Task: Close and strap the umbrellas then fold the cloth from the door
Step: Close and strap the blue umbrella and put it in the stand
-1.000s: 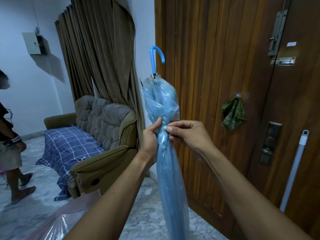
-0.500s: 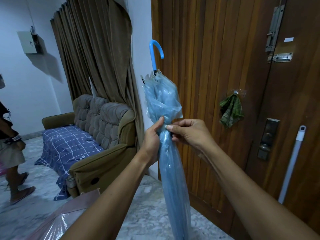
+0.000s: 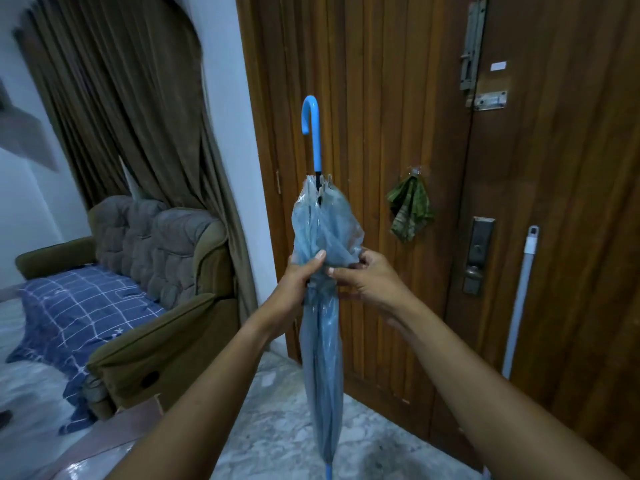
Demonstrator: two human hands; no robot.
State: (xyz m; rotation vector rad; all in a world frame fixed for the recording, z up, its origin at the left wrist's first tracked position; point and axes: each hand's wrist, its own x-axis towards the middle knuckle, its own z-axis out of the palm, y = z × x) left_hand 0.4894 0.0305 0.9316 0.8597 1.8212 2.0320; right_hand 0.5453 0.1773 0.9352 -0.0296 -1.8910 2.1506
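Close to the wooden door (image 3: 381, 98): the blue umbrella (image 3: 320, 341) is held upright between both hands. It is closed, and its see-through skin is bunched loose near the top.
Handle (image 3: 313, 133): curved, bright blue, pointing up. The other end goes down out of view.
Left hand (image 3: 298, 282): fingers curled round the middle of the umbrella, thumb pressed flat on the plastic.
Right hand (image 3: 370, 282): thumb and fingers pinch the plastic folds from the other side, just beside the left thumb.
Green cloth (image 3: 410, 211): hangs crumpled from a small hook (image 3: 415, 170) on the door, to the right of the umbrella, not touching it.
White pole (image 3: 521, 299): leans on the door, past the lock (image 3: 479, 254).
Sofa (image 3: 156, 244): on the left, with a blue checked sheet (image 3: 79, 299) on its seat and a brown curtain (image 3: 138, 98) behind it.
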